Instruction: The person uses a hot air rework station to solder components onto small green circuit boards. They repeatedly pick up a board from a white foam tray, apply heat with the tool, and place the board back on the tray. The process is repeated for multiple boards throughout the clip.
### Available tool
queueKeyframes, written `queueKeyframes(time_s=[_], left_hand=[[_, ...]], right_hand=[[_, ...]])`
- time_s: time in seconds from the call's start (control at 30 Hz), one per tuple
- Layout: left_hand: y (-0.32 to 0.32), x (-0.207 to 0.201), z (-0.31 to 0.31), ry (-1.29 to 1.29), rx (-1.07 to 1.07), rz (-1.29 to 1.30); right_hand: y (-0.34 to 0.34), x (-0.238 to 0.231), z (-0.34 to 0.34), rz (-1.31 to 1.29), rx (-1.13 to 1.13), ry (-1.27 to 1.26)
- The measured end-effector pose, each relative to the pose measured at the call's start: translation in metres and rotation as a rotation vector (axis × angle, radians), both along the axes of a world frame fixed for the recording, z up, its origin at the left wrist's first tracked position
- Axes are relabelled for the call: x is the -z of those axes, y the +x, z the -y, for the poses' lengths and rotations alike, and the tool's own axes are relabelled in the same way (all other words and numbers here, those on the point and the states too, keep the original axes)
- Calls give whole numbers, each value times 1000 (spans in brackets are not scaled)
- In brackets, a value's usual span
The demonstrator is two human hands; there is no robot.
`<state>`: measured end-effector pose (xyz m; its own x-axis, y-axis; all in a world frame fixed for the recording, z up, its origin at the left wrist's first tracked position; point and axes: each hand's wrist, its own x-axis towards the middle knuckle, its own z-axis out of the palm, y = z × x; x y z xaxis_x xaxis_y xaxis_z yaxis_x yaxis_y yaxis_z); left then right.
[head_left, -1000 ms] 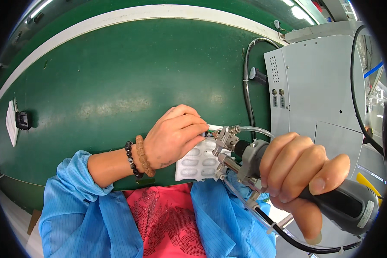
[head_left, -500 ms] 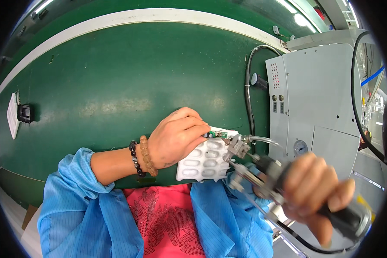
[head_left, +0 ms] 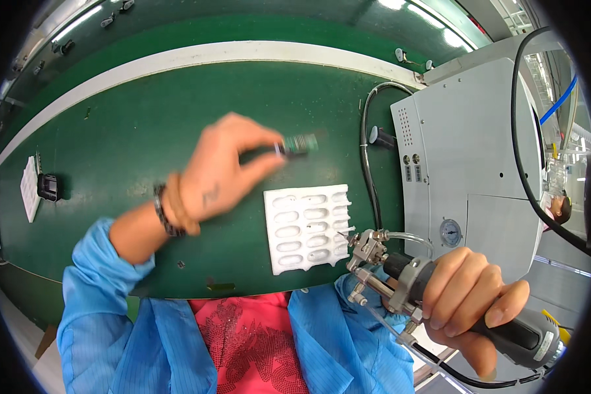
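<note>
Currently the board (head_left: 302,143) juts rightward from the fingers of the left hand (head_left: 213,165), pinched at one end, which leaves its green length bare; blur hides whether it clears the desk (head_left: 131,131). Bodyward of those fingers lies the tray (head_left: 301,226); farther right, the right hand (head_left: 469,294) grasps the tool (head_left: 526,336), probably to bear its weight.

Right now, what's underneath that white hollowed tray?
Green tabletop shows around the white tray, so it seems to rest there. Whatever lies directly beneath is covered.
</note>
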<state>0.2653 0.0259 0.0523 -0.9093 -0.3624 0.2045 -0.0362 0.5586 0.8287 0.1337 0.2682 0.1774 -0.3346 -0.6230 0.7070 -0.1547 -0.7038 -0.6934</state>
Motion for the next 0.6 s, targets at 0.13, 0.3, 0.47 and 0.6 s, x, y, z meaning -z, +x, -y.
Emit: queueKeyframes(time_s=[0.13, 0.3, 0.47, 0.6], left_hand=[[-58, 3, 88, -153, -292, 59], [-90, 6, 125, -721, -446, -204], [-16, 1, -42, -395, 280, -207], [30, 12, -82, -310, 376, -125]], right_hand=[[0, 2, 3, -14, 7, 21], [-1, -5, 7, -12, -9, 33], [-7, 1, 2, -26, 34, 18], [-8, 1, 5, -25, -31, 14]])
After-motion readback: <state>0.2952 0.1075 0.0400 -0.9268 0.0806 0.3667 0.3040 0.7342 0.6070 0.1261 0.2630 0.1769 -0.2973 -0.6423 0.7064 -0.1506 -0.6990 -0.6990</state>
